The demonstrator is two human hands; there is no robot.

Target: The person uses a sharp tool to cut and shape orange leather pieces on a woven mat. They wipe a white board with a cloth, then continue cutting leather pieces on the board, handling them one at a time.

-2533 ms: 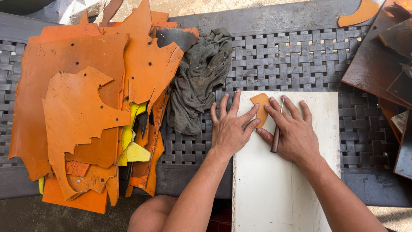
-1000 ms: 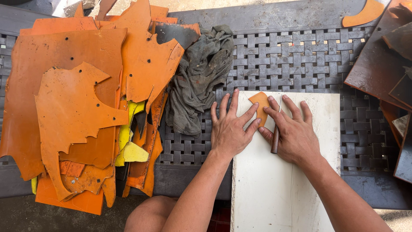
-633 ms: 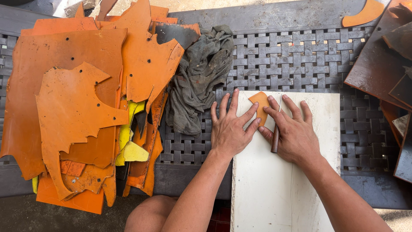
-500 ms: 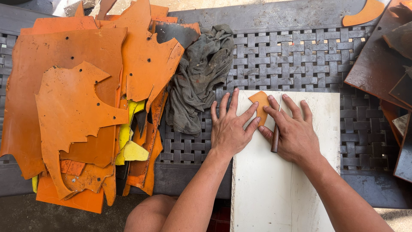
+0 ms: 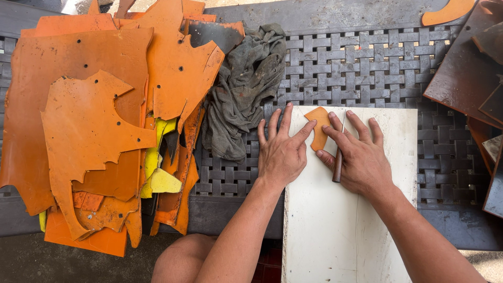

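On the white board (image 5: 367,220), left hand (image 5: 281,152) lies flat, fingers spread, pinning a small orange piece (image 5: 318,128), right hand (image 5: 361,160) beside it gripping a thin knife (image 5: 338,162).

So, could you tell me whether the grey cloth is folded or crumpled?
Crumpled: the cloth lies bunched in irregular creases beside the orange sheets.

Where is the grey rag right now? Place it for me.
In the head view the grey rag lies crumpled on the woven mat, between the orange leather pile on its left and the white board, just above the left hand.
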